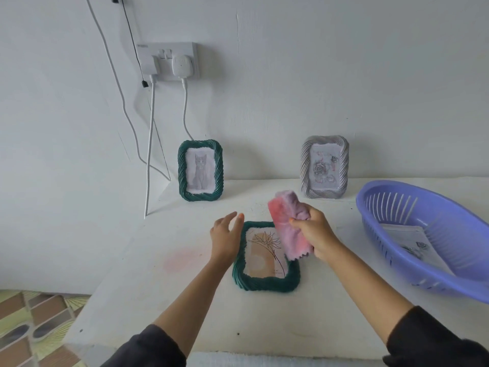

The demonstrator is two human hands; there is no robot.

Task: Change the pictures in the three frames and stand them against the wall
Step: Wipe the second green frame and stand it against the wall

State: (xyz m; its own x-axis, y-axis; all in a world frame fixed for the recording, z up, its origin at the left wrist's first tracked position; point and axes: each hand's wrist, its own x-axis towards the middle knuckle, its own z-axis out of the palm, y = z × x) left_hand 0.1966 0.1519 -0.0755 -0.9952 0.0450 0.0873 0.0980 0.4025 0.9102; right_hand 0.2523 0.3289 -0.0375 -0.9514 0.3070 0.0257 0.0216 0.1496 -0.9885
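Note:
A dark green frame (264, 283) with a plant drawing lies flat on the white table (158, 300). My left hand (225, 239) rests open at its left edge. My right hand (316, 233) grips a pink cloth (287, 221) just above the frame's upper right corner. Against the wall stand a second green frame (200, 170) with a cat picture and a silver frame (325, 166) with a rose picture.
A purple plastic basket (449, 271) sits at the right with printed sheets (412, 242) inside. A wall socket (169, 60) with plugs and white cables (149, 154) hangs at the back left. The table's left edge drops to a tiled floor (31, 327).

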